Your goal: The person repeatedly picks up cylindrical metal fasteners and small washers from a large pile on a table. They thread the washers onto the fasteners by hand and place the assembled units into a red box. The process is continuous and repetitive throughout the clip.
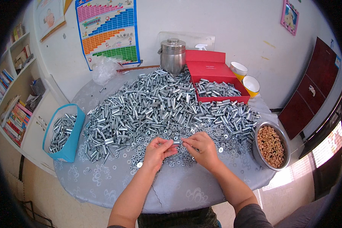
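Note:
My left hand (158, 152) pinches a short silvery metal sleeve (176, 143) between thumb and fingers. At the sleeve's right end, the fingertips of my right hand (202, 149) are pressed together; what they hold there is too small to make out. Both hands hover over a spread of flat washers and nuts (178, 161) near the front of the table. Just beyond them rises a large heap of loose metal sleeves (140, 102).
A blue box (76, 138) of sleeves stands left, an open red box (224, 99) of them at the back. Behind the heap is a steel pot (173, 57). A metal bowl (287, 152) of brown round pieces sits right, below two yellow cups (251, 86). A plastic bag (104, 70) lies back left.

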Tool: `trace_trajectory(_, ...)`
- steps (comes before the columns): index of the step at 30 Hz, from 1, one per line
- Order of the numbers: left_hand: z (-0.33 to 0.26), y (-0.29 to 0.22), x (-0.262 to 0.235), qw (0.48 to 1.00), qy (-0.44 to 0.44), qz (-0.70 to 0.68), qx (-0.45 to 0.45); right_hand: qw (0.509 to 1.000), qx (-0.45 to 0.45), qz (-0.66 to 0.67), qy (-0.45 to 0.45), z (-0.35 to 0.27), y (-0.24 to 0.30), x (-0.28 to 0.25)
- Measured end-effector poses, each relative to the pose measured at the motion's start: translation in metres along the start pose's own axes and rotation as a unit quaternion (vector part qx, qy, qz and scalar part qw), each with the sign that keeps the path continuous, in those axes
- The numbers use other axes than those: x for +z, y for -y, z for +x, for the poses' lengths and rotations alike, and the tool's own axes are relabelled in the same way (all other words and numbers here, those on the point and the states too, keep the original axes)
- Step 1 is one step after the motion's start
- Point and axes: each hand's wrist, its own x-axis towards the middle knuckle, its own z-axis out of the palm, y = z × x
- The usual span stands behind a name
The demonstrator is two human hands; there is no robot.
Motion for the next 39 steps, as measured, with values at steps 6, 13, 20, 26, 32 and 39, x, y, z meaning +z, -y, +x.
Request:
trace_trajectory(6,-0.003,-0.003,0.006,0.998,-0.003,0.051,-0.041,0.996,0.064,0.062,0.005,-0.004,0.0,0.001)
trace_trajectory(13,-0.003,-0.001,0.003,0.998,0.003,0.059,-0.025,0.978,0.143,0.149,0.028,0.006,0.002,-0.006)
trace_trajectory(20,0.0,-0.005,0.0,0.999,-0.008,0.043,-0.011,0.977,0.045,-0.114,0.174,-0.005,-0.034,-0.021)
trace_trajectory(26,-0.001,-0.005,0.001,0.999,-0.01,0.044,-0.015,0.968,0.013,-0.174,0.183,-0.009,-0.031,-0.012)
trace_trajectory(32,0.002,-0.002,-0.004,0.999,-0.01,0.038,-0.024,0.971,0.203,0.087,0.09,-0.002,-0.019,-0.009)
trace_trajectory(39,-0.001,-0.005,0.0,0.999,0.002,0.028,-0.042,0.908,0.293,0.299,0.017,-0.004,-0.016,0.0)
